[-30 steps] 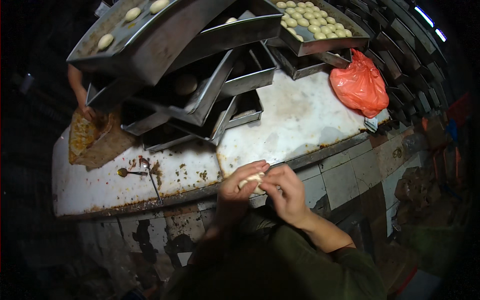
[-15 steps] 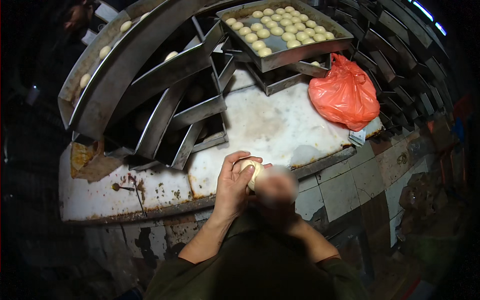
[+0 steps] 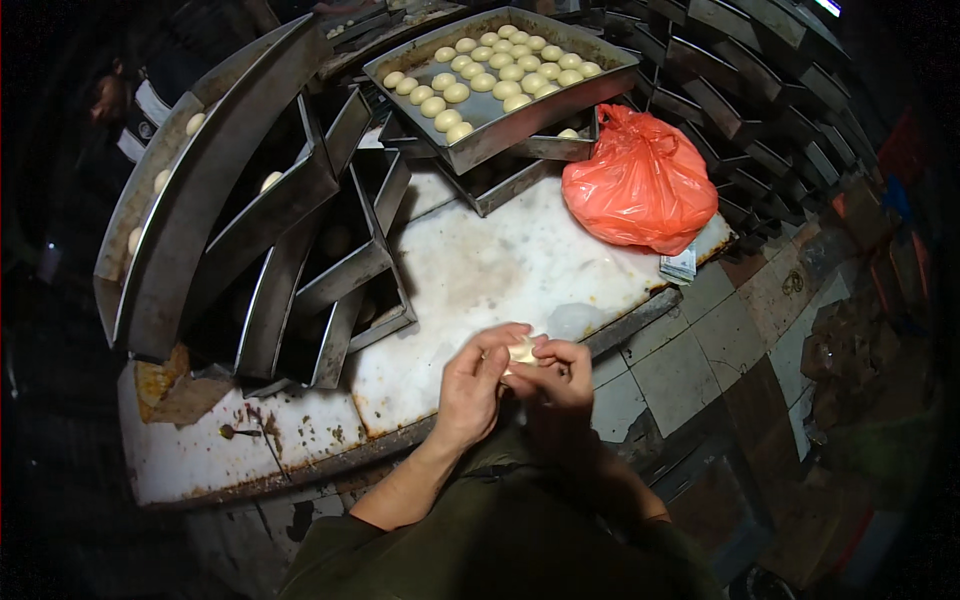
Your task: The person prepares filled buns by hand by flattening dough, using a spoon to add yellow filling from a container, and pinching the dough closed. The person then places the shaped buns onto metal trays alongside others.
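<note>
A small piece of pale dough [image 3: 522, 352] is held up between my two hands, in front of my body and over the near edge of the table. My left hand [image 3: 470, 390] cups it from the left, fingers curled and thumb against it. From the right, my right hand [image 3: 560, 382] pinches it with thumb and bent fingers. Much of the dough is covered by the fingers. Farther off, many round pale dough balls [image 3: 480, 82] lie spaced out in a shallow metal tray [image 3: 552, 114], which rests on other trays.
A knotted red plastic bag [image 3: 640, 185] sits on the white stone table [image 3: 470, 275], with a small folded paper bundle [image 3: 679, 266] beside it. Stacked metal trays [image 3: 225, 190] crowd the left, a few dough balls in them. A small dark tool [image 3: 240, 432] lies front left.
My right hand, blurred by motion before, now shows its fingers pinching the dough. Less of the dough is visible between the hands. The whole view has shifted, moving the trays and bag leftward.
</note>
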The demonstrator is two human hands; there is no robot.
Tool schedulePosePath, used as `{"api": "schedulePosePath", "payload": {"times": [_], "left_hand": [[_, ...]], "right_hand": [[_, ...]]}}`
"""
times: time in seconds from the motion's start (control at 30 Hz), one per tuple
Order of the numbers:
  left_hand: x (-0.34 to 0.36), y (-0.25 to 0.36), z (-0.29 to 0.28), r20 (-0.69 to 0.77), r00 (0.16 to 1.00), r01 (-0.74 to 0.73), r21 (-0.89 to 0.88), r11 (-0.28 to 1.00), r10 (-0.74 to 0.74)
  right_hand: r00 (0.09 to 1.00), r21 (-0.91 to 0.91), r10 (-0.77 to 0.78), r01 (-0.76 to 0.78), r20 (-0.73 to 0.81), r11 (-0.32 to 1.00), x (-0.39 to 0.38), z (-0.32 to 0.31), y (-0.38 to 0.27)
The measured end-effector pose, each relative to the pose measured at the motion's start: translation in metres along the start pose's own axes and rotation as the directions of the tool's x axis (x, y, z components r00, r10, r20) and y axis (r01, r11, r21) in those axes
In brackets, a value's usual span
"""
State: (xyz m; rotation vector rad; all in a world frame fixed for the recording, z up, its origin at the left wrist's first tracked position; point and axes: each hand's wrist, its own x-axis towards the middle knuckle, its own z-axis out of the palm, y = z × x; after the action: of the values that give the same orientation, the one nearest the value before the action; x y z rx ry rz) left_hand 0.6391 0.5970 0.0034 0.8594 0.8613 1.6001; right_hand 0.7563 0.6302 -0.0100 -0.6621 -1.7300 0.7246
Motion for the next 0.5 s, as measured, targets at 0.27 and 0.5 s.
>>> {"api": "schedulePosePath", "payload": {"times": [0.27, 0.5], "left_hand": [[-0.007, 0.006, -0.008, -0.02, 0.983, -0.181, 0.049, 0.982, 0.182], [-0.015, 0.014, -0.016, 0.085, 0.989, -0.143, 0.332, 0.932, 0.121]], "right_hand": [[0.999, 0.115, -0.019, 0.014, 0.04, 0.993, 0.002, 0.011, 0.002], [0.965, 0.304, 0.261, -0.246, -0.009, 0.92, 0.003, 0.02, -0.009]]}}
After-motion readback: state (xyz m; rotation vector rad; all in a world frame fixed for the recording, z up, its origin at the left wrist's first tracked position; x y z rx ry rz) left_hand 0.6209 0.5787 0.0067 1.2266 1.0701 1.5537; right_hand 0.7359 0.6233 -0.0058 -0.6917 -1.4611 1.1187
